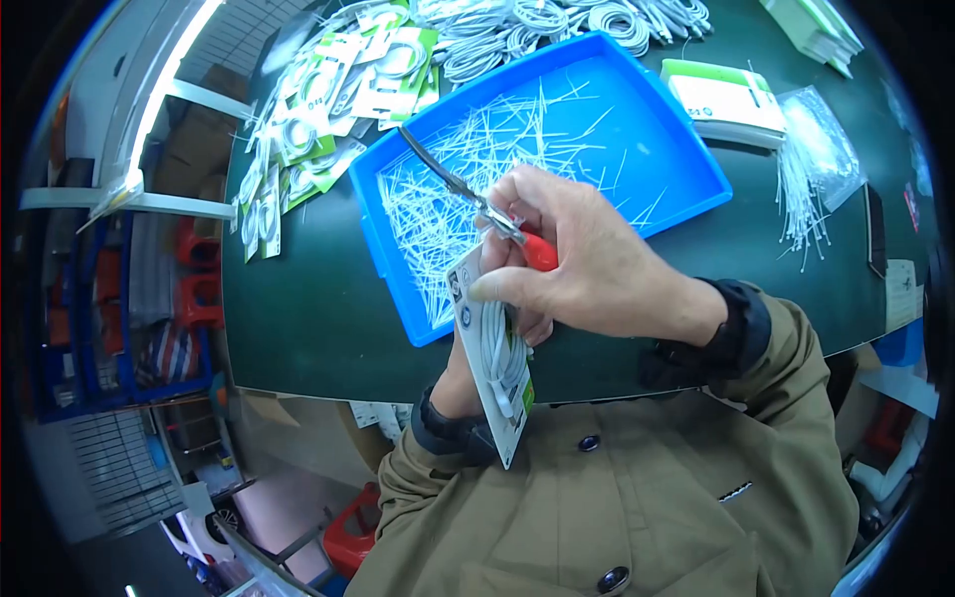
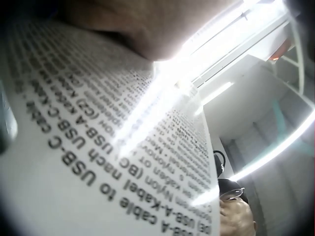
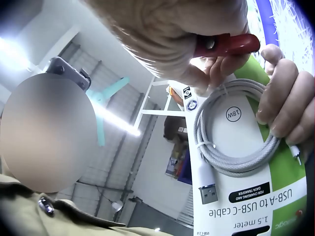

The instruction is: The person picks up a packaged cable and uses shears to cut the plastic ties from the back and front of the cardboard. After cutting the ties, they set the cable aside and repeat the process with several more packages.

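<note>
My left hand [image 3: 290, 101] grips a white and green packaging card [image 3: 231, 196] from its edge, mostly hidden behind it in the head view. On the card's front lies a coiled light grey USB-A to USB-C cable [image 3: 236, 169], held by small white ties. Dense printed text covers the card's back [image 2: 113, 132] in the left wrist view. My right hand [image 1: 597, 249] holds red-handled scissors [image 1: 537, 251], blades pointing up and left over the tray. The right thumb and fingertips are at the card's top end, close to the coil.
A blue tray [image 1: 686, 164] of scattered white cable ties sits on the dark green table [image 1: 298, 338]. Carded cables [image 1: 308, 119] lie at the left, loose coiled cables [image 1: 527, 30] at the back. A stack of cards [image 1: 726, 99] and a bundle of ties [image 1: 801, 199] are at the right.
</note>
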